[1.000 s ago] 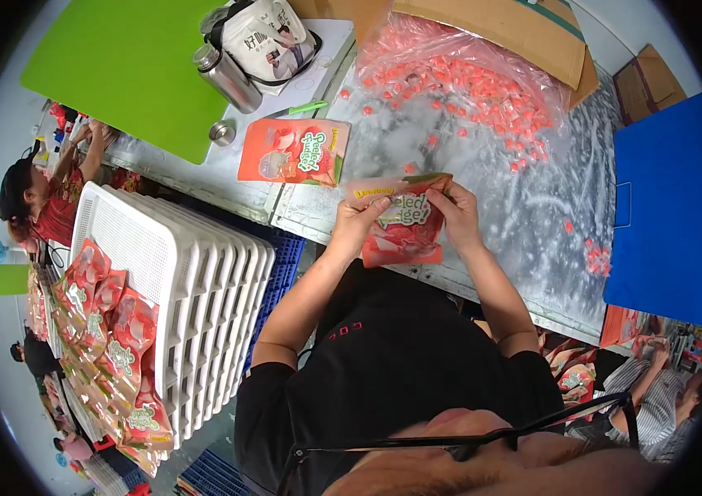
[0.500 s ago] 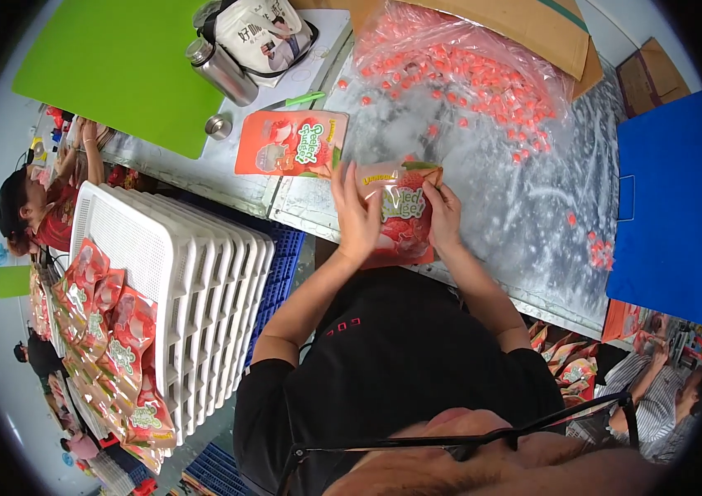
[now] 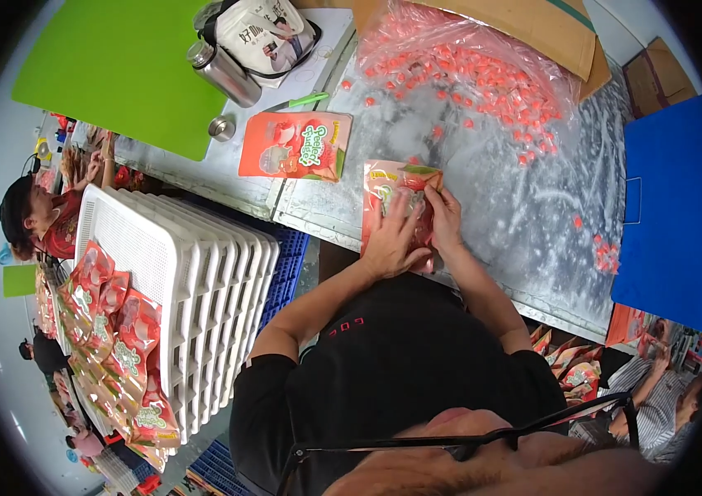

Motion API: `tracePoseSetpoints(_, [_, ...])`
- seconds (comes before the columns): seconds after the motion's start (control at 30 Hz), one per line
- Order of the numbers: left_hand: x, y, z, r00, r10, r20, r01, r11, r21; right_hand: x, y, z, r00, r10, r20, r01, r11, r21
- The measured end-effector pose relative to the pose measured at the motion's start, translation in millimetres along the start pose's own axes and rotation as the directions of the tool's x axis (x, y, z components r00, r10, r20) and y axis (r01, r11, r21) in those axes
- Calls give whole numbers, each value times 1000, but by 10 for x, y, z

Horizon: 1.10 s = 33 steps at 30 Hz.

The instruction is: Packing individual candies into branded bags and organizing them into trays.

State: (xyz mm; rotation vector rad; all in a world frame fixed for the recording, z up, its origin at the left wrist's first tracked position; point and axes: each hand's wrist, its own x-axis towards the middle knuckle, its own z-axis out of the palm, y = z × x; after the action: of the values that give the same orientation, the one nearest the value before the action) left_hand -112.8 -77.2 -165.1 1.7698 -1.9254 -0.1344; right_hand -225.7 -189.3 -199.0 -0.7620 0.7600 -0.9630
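Observation:
A red candy pouch (image 3: 377,175) with a clear window stands at the near edge of the metal table, close to my body. My left hand (image 3: 395,241) lies across its front, fingers spread over the printed face and partly smeared by motion. At the pouch's upper right edge, my right hand (image 3: 445,217) pinches the film between thumb and fingers. Another red pouch (image 3: 297,146) lies flat to the left of my hands. Small wrapped red candies (image 3: 524,107) spill over the table from a clear plastic bag at the back.
Stacked white crates (image 3: 223,273) stand to my left, with filled pouches (image 3: 123,339) in the top one. A steel flask (image 3: 225,76), its cap (image 3: 221,128), a green knife (image 3: 308,99) and a white bag (image 3: 272,41) are at the back left. A blue panel (image 3: 673,215) borders the right side.
My left hand has moved from the pouch's upper left edge down onto its front, and its fingers have spread. My right hand keeps its grip on the upper right corner.

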Motion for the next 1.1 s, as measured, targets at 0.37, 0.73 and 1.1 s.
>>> tracePoseSetpoints(0.37, [345,-342,-612,852,-405,332,314,-112,-943,-167,-434,93,975,-21,222,74,969,-234])
tracePoseSetpoints(0.73, [343,-240,-684,866,-419,271,298,0,-954,-159,-577,211,954,51,295,32,962,-272])
tracePoseSetpoints(1.1, [244,-239,-630,830,-447,335,350,-52,-935,-172,-551,211,972,88,219,-72,994,-82])
